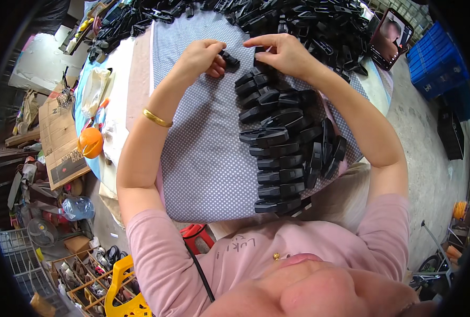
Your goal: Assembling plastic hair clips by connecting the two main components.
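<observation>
My left hand (206,57) is closed, its fingers curled around one end of a small black plastic part (230,60) over the dotted cloth. Across from it, my right hand (285,54) pinches another black plastic part (256,55) between thumb and index finger, at the far end of a row. That row of black plastic parts (264,136) runs along the cloth toward me, the parts lying side by side. More such parts (319,153) lie loosely against its right side. The exact shape of the two held parts is partly hidden by my fingers.
A grey dotted cloth (203,174) covers the table. A large heap of black parts (298,26) fills its far side. A phone (391,39) stands at the far right. An orange ball-like object (90,142) sits at the left edge, and a blue crate (438,61) stands beyond the table.
</observation>
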`<state>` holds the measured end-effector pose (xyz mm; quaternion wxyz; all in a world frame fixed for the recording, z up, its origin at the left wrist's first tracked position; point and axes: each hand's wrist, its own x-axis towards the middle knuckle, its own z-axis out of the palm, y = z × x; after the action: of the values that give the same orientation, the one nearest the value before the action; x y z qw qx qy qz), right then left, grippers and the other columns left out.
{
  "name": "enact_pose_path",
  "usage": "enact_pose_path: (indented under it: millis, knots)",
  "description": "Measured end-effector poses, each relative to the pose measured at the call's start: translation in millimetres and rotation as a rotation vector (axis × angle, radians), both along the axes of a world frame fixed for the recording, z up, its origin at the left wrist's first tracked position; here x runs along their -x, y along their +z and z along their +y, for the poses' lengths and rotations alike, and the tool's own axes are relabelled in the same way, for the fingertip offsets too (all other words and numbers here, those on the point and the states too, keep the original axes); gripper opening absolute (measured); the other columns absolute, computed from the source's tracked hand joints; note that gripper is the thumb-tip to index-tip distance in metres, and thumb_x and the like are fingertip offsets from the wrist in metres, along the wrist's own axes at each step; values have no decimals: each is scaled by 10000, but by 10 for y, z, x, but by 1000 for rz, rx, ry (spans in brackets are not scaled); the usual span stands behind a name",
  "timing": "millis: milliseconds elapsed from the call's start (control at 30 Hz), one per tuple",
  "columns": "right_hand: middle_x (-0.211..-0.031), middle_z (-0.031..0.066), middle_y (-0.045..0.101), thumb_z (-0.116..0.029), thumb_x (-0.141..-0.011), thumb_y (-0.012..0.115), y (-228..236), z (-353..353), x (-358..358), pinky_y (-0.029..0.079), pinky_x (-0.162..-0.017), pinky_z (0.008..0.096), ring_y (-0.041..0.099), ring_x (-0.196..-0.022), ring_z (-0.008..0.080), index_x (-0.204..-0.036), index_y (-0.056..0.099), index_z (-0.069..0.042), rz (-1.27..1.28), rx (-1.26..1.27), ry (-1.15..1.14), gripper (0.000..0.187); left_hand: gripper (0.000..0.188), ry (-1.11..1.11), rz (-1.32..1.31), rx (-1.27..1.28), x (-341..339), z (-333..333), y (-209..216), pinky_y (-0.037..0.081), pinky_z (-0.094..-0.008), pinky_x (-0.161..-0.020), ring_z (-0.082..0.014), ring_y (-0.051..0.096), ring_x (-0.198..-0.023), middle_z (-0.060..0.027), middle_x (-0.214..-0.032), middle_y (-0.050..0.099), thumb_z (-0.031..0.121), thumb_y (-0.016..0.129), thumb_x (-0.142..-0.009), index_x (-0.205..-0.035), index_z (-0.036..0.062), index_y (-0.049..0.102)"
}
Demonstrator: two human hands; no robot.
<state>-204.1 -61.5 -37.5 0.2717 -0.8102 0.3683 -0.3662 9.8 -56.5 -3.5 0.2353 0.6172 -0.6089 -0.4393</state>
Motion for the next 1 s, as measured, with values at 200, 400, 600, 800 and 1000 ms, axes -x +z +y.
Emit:
enact_pose_path:
  millis: [200, 400, 600, 800, 1000]
  knots:
    - [-1009, 127, 651, -70, -762, 659, 218, 97, 200, 501, -812, 323, 634, -878, 251, -1046, 655, -38, 367, 121, 14, 286, 293, -214, -615, 810, -149, 52, -162, 472, -263, -602, -155, 562, -665, -60, -799, 603, 127, 681, -785, -1076, 97, 658]
    - [-905, 87, 628, -96, -733, 689, 188, 68, 205, 478, -830, 322, 585, -899, 240, -936, 672, -31, 397, 491, -199, 213, 256, -205, -399, 626, 227, 173, -188, 472, -291, -640, -170, 557, -687, -75, -828, 612, 178, 735, -734, -964, 71, 697]
    - [-879, 44, 621, -149, -721, 708, 194, 86, 177, 476, -799, 309, 558, -907, 210, -927, 691, -65, 413, 430, -141, 223, 259, -219, -325, 569, 167, 177, -140, 513, -244, -693, -163, 626, -749, -90, -873, 641, 151, 738, -735, -941, 3, 689]
    - [-822, 49, 618, -128, -718, 697, 214, 25, 215, 477, -762, 305, 551, -836, 204, -906, 702, -60, 419, 392, -88, 200, 234, -264, -282, 539, 139, 104, -163, 516, -230, -698, -137, 626, -749, -72, -869, 642, 132, 729, -743, -939, 10, 694]
    - [-795, 57, 620, -158, -730, 688, 108, 6, 92, 475, -724, 301, 547, -804, 201, -894, 704, -43, 317, 381, -15, 201, 234, -342, -175, 574, 119, 54, -218, 513, -245, -700, -149, 630, -744, -80, -838, 656, 157, 732, -736, -907, 2, 695]
